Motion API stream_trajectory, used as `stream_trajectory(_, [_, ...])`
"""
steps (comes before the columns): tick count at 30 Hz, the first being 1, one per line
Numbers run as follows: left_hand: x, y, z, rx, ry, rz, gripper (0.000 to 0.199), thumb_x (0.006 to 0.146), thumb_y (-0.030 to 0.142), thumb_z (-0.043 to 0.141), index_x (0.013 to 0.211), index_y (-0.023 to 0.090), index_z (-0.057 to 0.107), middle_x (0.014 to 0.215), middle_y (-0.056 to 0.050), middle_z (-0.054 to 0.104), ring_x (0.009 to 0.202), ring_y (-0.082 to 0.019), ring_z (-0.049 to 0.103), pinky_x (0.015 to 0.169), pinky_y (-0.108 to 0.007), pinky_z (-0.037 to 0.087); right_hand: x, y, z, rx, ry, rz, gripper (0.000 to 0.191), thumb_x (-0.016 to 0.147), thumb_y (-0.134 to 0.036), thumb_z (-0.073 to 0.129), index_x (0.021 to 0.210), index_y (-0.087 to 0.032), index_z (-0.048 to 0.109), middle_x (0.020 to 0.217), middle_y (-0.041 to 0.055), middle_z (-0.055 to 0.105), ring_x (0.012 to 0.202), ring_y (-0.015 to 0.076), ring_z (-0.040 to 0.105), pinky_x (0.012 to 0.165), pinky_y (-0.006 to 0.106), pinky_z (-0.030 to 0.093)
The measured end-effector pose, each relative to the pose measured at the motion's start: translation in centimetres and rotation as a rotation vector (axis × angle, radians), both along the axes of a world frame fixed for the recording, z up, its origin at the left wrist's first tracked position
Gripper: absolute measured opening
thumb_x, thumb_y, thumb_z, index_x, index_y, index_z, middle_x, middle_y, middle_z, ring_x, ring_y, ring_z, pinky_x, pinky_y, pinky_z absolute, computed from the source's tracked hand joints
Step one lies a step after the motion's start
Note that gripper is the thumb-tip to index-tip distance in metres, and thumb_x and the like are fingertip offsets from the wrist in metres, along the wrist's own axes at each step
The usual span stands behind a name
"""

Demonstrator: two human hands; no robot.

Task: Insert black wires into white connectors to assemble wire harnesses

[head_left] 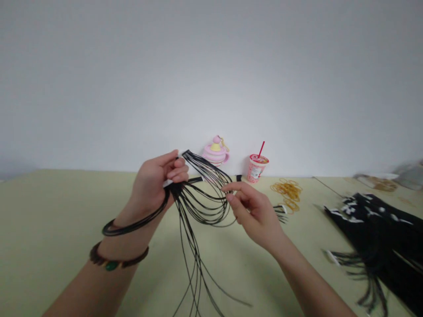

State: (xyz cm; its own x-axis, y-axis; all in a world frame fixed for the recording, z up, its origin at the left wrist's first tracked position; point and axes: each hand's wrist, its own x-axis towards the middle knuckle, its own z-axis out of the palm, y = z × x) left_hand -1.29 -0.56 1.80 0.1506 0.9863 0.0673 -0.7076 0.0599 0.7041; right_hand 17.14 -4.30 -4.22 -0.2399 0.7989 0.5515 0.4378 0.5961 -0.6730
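My left hand (148,182) is closed around a bundle of thin black wires (201,213) at the centre. A black connector end (186,153) with a white part pokes out above its fingertips. From this grip the wires bow to the right in wide loops, while loose ends hang down over the table. Another black strand (137,226) curves back around my left wrist. My right hand (256,213) pinches the looped wires between thumb and forefinger at their right side. A bead bracelet (110,265) with a green stone circles my left forearm.
Yellow rubber bands (287,190) lie behind my right hand, near a short wire piece (280,213). A pink cup with straw (256,169) and a pink dessert-shaped mug (214,153) stand by the wall. At right, more wires (360,262) rest beside and on black material (399,237).
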Motion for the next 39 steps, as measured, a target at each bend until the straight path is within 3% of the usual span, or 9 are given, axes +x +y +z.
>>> stream_trajectory(2, [-0.6, 0.0, 0.3, 0.005, -0.046, -0.005, 0.031, 0.085, 0.007, 0.028, 0.056, 0.014, 0.037, 0.046, 0.004, 0.037, 0.032, 0.000, 0.030, 0.031, -0.009, 0.026, 0.2, 0.1, -0.2, 0.097, -0.083, -0.062, 0.020, 0.086, -0.022, 0.041, 0.102, -0.018, 0.053, 0.055, -0.0045, 0.044, 0.047, 0.0075, 0.042, 0.048, 0.019, 0.035])
stream_trajectory(6, [-0.4, 0.0, 0.1, 0.025, -0.084, 0.024, 0.029, 0.084, 0.006, 0.028, 0.057, 0.014, 0.038, 0.047, 0.004, 0.039, 0.032, 0.000, 0.031, 0.031, -0.009, 0.027, -0.2, -0.2, -0.3, 0.361, -0.156, -0.252, 0.021, 0.080, -0.016, 0.047, 0.100, -0.016, 0.052, 0.097, 0.0102, 0.053, 0.081, 0.0149, 0.053, 0.068, 0.026, 0.044])
stream_trajectory(9, [0.5, 0.4, -0.5, 0.028, -0.095, 0.073, 0.028, 0.083, 0.007, 0.031, 0.056, 0.014, 0.038, 0.047, 0.003, 0.040, 0.032, -0.001, 0.031, 0.031, -0.011, 0.027, -1.0, -1.5, -0.2, 0.521, -0.101, -0.244, 0.016, 0.077, -0.012, 0.050, 0.093, -0.016, 0.053, 0.096, 0.0102, 0.052, 0.092, 0.0174, 0.051, 0.079, 0.029, 0.044])
stream_trajectory(13, [1.5, 0.5, -1.1, 0.005, -0.088, 0.060, 0.026, 0.081, 0.008, 0.036, 0.056, 0.014, 0.040, 0.048, 0.003, 0.039, 0.033, -0.002, 0.031, 0.031, -0.013, 0.027, -2.0, -2.6, -0.3, 0.328, -0.149, -0.008, 0.014, 0.076, -0.007, 0.047, 0.084, -0.017, 0.053, 0.076, 0.0028, 0.056, 0.070, 0.0114, 0.054, 0.066, 0.022, 0.045])
stream_trajectory(16, [1.9, 0.0, -1.1, -0.021, -0.085, -0.027, 0.026, 0.082, 0.007, 0.035, 0.057, 0.013, 0.040, 0.050, 0.003, 0.040, 0.033, -0.001, 0.030, 0.030, -0.012, 0.026, -2.4, -2.1, -0.6, 0.172, -0.170, 0.066, 0.015, 0.073, -0.006, 0.046, 0.079, -0.016, 0.056, 0.074, 0.0021, 0.058, 0.067, 0.0106, 0.054, 0.062, 0.021, 0.044])
stream_trajectory(23, [2.1, -1.0, -0.6, -0.138, -0.145, -0.203, 0.027, 0.086, 0.010, 0.030, 0.059, 0.015, 0.037, 0.047, 0.005, 0.036, 0.032, 0.000, 0.028, 0.030, -0.011, 0.027, -2.3, -1.6, 0.0, 0.272, -0.036, 0.108, 0.005, 0.071, -0.012, 0.055, 0.071, -0.016, 0.057, 0.073, 0.0013, 0.055, 0.070, 0.0101, 0.054, 0.066, 0.022, 0.045])
stream_trajectory(28, [2.0, -1.2, -0.7, -0.212, -0.232, -0.356, 0.026, 0.087, 0.012, 0.030, 0.061, 0.016, 0.035, 0.048, 0.005, 0.035, 0.031, 0.001, 0.031, 0.030, -0.009, 0.029, -1.8, -1.7, -0.2, 0.325, -0.120, 0.150, 0.018, 0.079, -0.009, 0.048, 0.076, -0.017, 0.063, 0.071, 0.0019, 0.054, 0.066, 0.0089, 0.053, 0.059, 0.020, 0.042])
stream_trajectory(34, [2.5, -1.6, -0.6, -0.236, -0.232, -0.311, 0.027, 0.087, 0.014, 0.032, 0.059, 0.015, 0.035, 0.047, 0.006, 0.034, 0.031, 0.002, 0.029, 0.030, -0.007, 0.028, -1.8, -2.2, -0.4, 0.301, -0.183, 0.081, 0.026, 0.078, -0.008, 0.045, 0.089, -0.019, 0.066, 0.074, 0.0040, 0.056, 0.066, 0.0108, 0.052, 0.059, 0.023, 0.041])
stream_trajectory(39, [3.5, -2.1, -0.9, -0.190, -0.121, -0.254, 0.027, 0.084, 0.014, 0.036, 0.057, 0.014, 0.037, 0.046, 0.006, 0.035, 0.031, 0.001, 0.027, 0.030, -0.009, 0.026, -2.5, -2.9, 0.9, 0.136, -0.089, 0.110, 0.015, 0.075, -0.012, 0.052, 0.078, -0.013, 0.067, 0.063, 0.0018, 0.055, 0.052, 0.0071, 0.048, 0.050, 0.019, 0.038])
